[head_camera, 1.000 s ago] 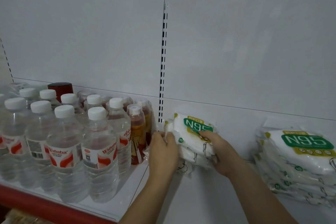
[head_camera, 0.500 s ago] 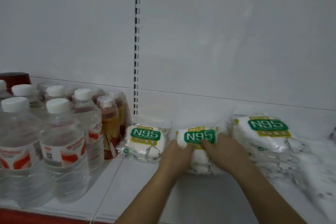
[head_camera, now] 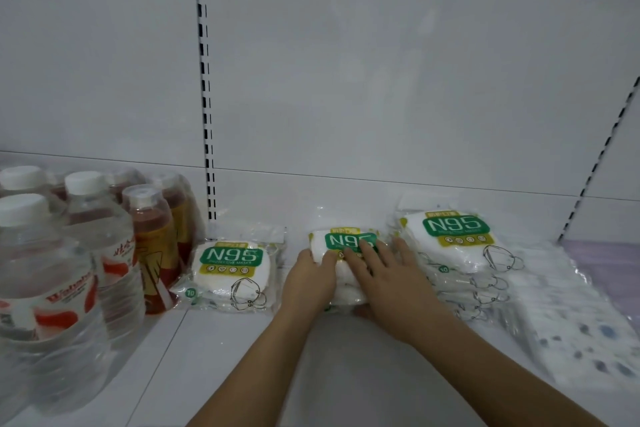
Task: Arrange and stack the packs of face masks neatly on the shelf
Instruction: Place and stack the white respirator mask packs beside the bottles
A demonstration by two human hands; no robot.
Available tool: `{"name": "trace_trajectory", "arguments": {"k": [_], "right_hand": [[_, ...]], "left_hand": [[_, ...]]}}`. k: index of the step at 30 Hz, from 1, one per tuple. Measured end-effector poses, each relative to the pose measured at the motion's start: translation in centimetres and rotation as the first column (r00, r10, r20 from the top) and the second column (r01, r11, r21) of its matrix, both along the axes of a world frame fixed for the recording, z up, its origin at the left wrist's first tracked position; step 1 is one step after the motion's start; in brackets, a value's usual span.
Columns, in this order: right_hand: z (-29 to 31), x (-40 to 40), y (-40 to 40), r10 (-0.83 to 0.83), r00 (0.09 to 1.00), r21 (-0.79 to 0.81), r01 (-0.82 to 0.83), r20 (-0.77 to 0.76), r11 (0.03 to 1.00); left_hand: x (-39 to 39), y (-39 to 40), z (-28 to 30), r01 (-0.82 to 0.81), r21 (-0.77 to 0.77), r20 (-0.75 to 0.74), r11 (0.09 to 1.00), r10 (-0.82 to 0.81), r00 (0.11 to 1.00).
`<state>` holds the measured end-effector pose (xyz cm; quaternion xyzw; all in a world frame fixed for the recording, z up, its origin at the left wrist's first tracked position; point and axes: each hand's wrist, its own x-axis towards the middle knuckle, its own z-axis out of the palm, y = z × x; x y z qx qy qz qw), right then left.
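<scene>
On the left mask pack [head_camera: 231, 270] you can read "N95" in white on a green panel, a small line beneath it that looks like "PROTECTIVE MASKS", and a "10" in a green circle at its lower left corner. The middle pack [head_camera: 341, 243] shows the same green "N95" panel with your right hand's fingers [head_camera: 367, 253] across part of it, while the top pack of the right stack [head_camera: 456, 239] carries "N95" above a line too small to read, and a "10" shows on a pack lower in that stack. The nearest water bottle [head_camera: 52, 288] has a red brand word on its label beginning "Wahaha", and the yellow tabs above each "N95" are too blurred to read.
</scene>
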<state>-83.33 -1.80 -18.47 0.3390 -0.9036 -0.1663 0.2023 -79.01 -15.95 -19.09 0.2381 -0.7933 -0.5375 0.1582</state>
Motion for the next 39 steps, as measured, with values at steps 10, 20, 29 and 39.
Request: {"name": "trace_trajectory", "arguments": {"k": [10, 20, 29, 39], "right_hand": [[1.9, 1.4, -0.4, -0.007, 0.999, -0.022, 0.008, 0.047, 1.000], [2.8, 6.0, -10.3, 0.208, 0.900, -0.672, 0.117, 0.384, 0.731], [-0.2, 4.1, -16.2, 0.118, 0.691, -0.595, 0.507, 0.713, 0.624], [1.3, 4.0, -17.2, 0.283, 0.605, -0.667, 0.664, 0.745, 0.337]], "left_hand": [[1.5, -0.3, -0.7, -0.072, -0.518, -0.070, 0.852, 0.042, 0.997], [7.0, -8.2, -0.7, -0.048, -0.805, 0.118, 0.592, 0.239, 0.964], [9.4, -9.6, -0.8, -0.184, -0.421, -0.114, 0.888, 0.149, 0.982], [9.5, -10.0, -1.4, -0.310, -0.259, -0.261, 0.915, 0.243, 0.934]]}}
